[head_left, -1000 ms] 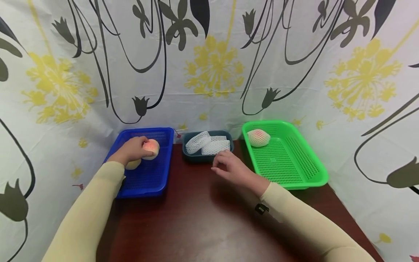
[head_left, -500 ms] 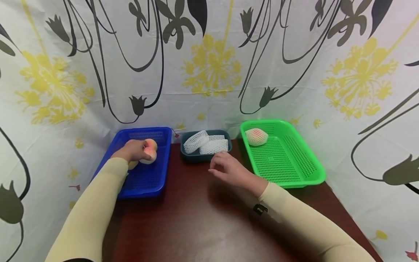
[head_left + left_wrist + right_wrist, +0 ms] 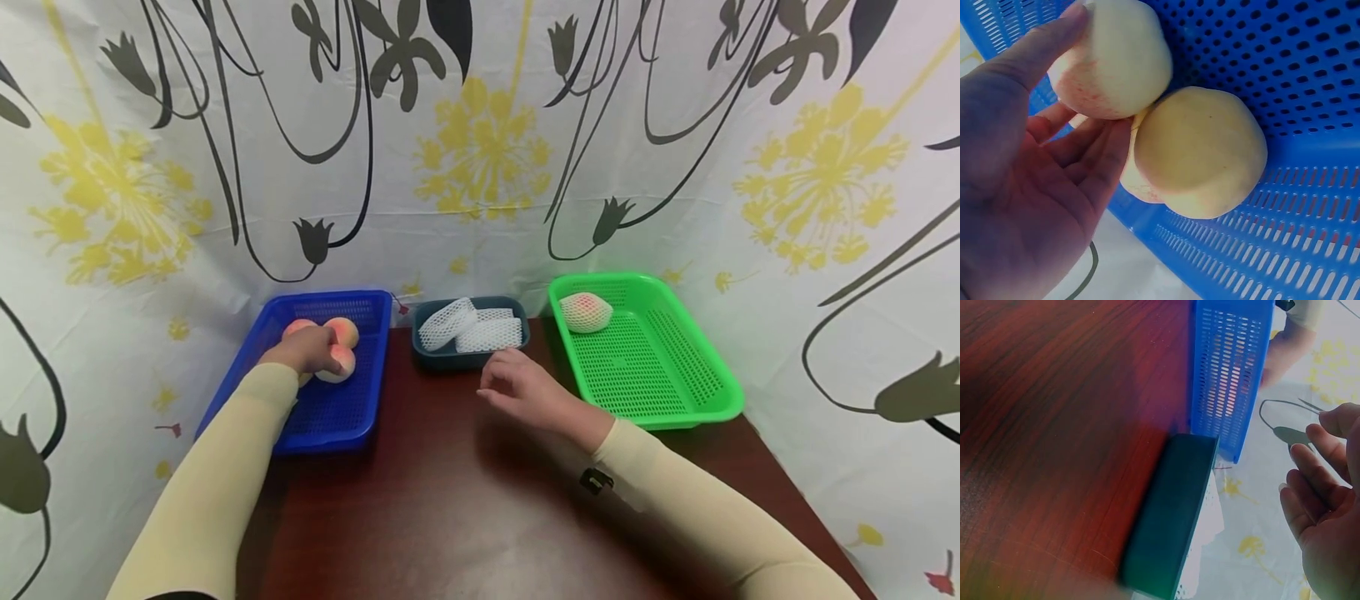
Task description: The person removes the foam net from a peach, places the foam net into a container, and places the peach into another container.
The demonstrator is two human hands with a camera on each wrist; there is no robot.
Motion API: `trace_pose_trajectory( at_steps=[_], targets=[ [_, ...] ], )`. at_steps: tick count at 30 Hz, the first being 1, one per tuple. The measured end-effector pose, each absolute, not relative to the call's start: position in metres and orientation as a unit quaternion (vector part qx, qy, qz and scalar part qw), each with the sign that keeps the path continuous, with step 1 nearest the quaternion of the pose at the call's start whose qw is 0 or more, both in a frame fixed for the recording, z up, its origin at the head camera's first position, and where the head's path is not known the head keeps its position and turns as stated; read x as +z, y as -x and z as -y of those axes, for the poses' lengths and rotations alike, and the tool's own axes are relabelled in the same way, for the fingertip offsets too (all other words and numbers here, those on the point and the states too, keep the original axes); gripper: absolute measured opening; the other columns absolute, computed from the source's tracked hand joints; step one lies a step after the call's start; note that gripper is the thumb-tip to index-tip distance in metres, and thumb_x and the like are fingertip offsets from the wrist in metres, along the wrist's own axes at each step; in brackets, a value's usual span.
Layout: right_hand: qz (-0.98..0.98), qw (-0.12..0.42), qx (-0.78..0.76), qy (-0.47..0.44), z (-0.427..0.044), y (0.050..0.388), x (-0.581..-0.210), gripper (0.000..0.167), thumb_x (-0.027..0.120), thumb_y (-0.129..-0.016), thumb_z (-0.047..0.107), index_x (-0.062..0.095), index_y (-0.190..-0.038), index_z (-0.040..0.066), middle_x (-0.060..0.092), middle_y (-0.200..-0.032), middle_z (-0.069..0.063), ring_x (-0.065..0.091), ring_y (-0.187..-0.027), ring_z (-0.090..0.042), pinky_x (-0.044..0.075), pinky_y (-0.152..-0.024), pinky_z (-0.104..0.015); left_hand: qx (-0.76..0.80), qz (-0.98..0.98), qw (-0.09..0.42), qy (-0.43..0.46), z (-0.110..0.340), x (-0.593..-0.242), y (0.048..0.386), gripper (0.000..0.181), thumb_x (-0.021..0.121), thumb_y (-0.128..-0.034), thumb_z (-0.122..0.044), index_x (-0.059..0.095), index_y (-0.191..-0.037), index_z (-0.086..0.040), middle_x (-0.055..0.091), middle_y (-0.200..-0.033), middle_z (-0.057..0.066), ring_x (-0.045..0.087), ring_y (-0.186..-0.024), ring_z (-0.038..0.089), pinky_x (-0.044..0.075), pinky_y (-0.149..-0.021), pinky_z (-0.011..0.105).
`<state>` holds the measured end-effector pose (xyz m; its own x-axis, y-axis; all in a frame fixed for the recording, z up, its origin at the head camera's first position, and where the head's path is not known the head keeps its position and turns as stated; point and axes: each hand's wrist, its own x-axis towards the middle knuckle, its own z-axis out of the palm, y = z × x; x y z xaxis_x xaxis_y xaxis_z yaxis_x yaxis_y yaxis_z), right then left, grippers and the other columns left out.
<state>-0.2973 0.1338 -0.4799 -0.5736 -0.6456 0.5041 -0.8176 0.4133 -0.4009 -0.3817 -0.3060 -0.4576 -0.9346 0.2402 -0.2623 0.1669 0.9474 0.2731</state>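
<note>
In the blue basket my left hand grips a pale peach with a pink blush, thumb on one side and fingers on the other in the left wrist view. Another peach lies against the held peach. More peaches sit behind and beside the hand, partly hidden. My right hand hovers over the table just in front of the small dark teal tray, fingers loosely bent and holding nothing. White foam net sleeves lie in that tray.
At the right stands a green basket with a peach in a white foam net in its far left corner. The dark red-brown table carries all the containers. A patterned cloth hangs right behind them.
My left hand has brought the held peach slightly lower and nearer, exposing more peaches behind it. The right hand stays in nearly the same place.
</note>
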Motion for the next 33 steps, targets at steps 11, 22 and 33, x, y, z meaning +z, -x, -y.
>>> trace_pose_trajectory(
  at_steps=[11,22,33],
  targets=[
    [0.831,0.126,0.315,-0.44,-0.132,0.297,-0.482,0.015,0.087,-0.095,0.009,0.075,-0.096,0.016,0.068,-0.1,0.006,0.056,-0.101,-0.017,0.052,-0.085,-0.036,0.088,-0.982,0.137,-0.093,0.301,-0.449,0.376,0.069,0.089,-0.0902,-0.026,0.061,-0.139,0.014,0.068,-0.136,0.032,0.065,-0.123,0.048,0.051,-0.108,0.061],
    [0.843,0.102,0.307,-0.43,-0.132,0.295,-0.482,0.013,0.086,-0.097,0.011,0.075,-0.098,0.018,0.068,-0.102,0.009,0.055,-0.101,-0.014,0.052,-0.085,-0.035,0.117,-0.978,0.143,-0.099,0.304,-0.446,0.373,0.068,0.084,-0.0977,-0.027,0.055,-0.141,0.017,0.065,-0.136,0.035,0.064,-0.125,0.05,0.052,-0.106,0.062],
    [0.842,0.124,0.295,-0.435,-0.139,0.299,-0.483,0.012,0.085,-0.098,0.015,0.074,-0.098,0.019,0.068,-0.1,0.009,0.057,-0.101,-0.015,0.053,-0.086,-0.036,0.182,-0.972,0.011,-0.151,0.251,-0.402,0.339,0.054,0.07,-0.1078,-0.037,0.062,-0.144,0.001,0.064,-0.145,0.026,0.06,-0.134,0.045,0.048,-0.111,0.064]
  ],
)
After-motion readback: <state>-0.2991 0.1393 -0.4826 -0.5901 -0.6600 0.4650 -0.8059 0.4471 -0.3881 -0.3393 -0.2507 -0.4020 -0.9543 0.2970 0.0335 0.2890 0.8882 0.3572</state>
